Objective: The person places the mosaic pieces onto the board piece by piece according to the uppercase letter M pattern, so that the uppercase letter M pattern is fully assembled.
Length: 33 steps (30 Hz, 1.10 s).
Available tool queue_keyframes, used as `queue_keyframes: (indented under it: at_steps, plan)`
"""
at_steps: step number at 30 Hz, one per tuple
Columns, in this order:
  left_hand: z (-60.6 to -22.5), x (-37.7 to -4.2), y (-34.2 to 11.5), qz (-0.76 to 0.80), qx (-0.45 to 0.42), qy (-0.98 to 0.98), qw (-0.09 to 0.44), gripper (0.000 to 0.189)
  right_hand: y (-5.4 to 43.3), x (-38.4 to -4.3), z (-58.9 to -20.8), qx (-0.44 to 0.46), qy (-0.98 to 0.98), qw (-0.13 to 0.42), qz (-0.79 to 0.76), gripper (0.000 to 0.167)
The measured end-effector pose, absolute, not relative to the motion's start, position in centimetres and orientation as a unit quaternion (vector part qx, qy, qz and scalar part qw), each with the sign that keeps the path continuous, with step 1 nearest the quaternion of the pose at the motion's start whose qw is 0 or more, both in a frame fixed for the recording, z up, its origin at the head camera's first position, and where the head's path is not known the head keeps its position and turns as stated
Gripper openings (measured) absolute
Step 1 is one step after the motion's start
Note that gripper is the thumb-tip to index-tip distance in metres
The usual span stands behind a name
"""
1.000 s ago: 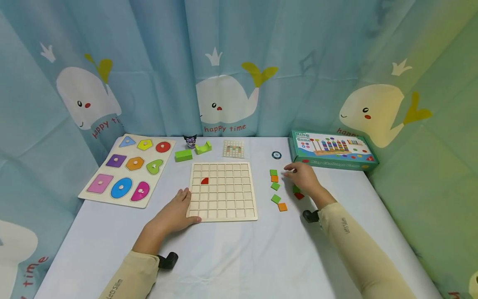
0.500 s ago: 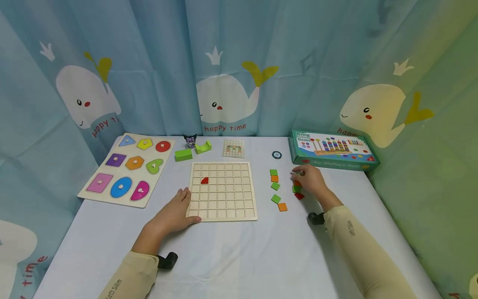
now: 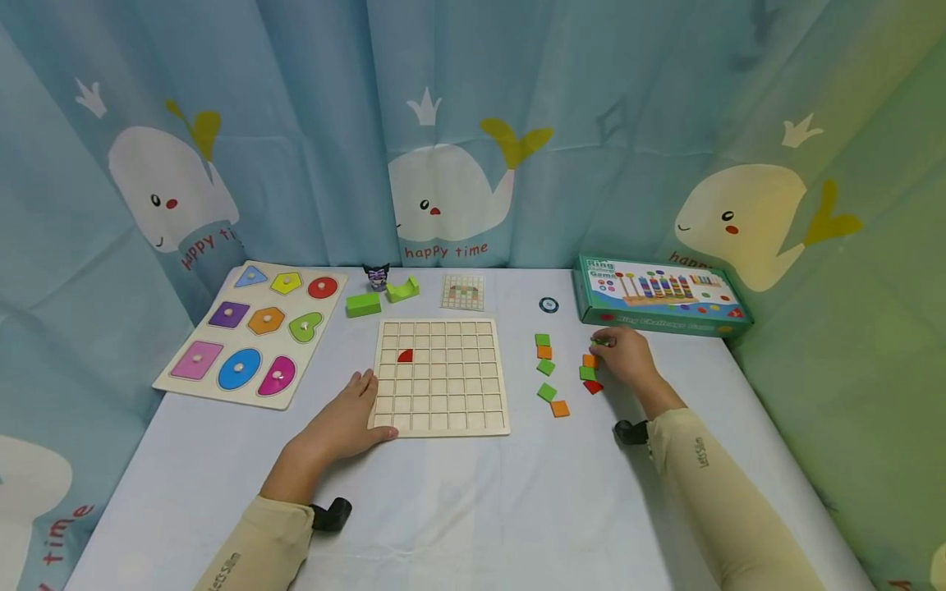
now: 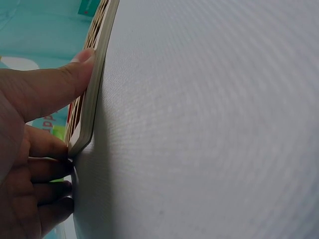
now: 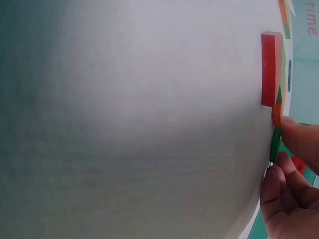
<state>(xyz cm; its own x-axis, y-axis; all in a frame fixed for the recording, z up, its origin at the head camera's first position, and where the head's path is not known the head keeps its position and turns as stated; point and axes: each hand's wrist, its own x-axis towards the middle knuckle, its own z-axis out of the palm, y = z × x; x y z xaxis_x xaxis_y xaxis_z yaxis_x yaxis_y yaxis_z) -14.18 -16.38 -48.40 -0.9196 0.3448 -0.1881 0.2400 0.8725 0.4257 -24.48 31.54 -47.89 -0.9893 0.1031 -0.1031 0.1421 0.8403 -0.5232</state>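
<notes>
A wooden grid board (image 3: 443, 414) lies mid-table with one red quarter-round piece (image 3: 405, 356) in a cell. My left hand (image 3: 353, 417) rests flat at its front-left corner, thumb (image 4: 60, 84) along the board's edge (image 4: 94, 94). My right hand (image 3: 619, 355) is by the loose tiles to the right and pinches a green tile (image 3: 600, 339) at its fingertips; in the right wrist view the finger and thumb (image 5: 291, 167) close on that green tile (image 5: 274, 144). An orange tile (image 3: 589, 360), a green tile (image 3: 587, 373) and a red tile (image 3: 593, 387) lie beside it.
Several green and orange tiles (image 3: 545, 367) lie in a column right of the board. A game box (image 3: 658, 297) stands behind the right hand. At the left is a shape puzzle (image 3: 254, 332); green blocks (image 3: 363, 304), a small figure (image 3: 378, 277) and a pattern card (image 3: 463, 292) are at the back.
My right hand has moved right, away from the column of tiles, to the cluster near the box and taken a green tile in its fingertips. The left hand has stayed put.
</notes>
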Motion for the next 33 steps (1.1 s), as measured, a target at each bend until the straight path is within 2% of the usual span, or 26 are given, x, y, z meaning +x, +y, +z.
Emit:
queue_keyframes:
  at_steps: [8,19,28,33]
  plan:
    - [-48.4,-14.2,-16.4,0.201,0.151,0.959,0.132,0.099,31.6,-24.7,-47.9,0.071,0.955,0.050,-0.283,0.031]
    - [-47.8,-13.9,-16.1,0.202,0.148,0.960,0.129,0.098,31.5,-24.4,-47.2,0.057,0.953,0.028,-0.295,0.022]
    - [-47.9,-14.0,-16.2,0.206,0.147,0.959,0.130,0.099,30.4,-24.5,-46.4,0.053,0.948,0.037,-0.312,0.033]
    - [-48.0,-14.0,-16.2,0.205,0.144,0.959,0.131,0.099,29.5,-24.7,-46.0,0.041,0.949,0.029,-0.310,0.030]
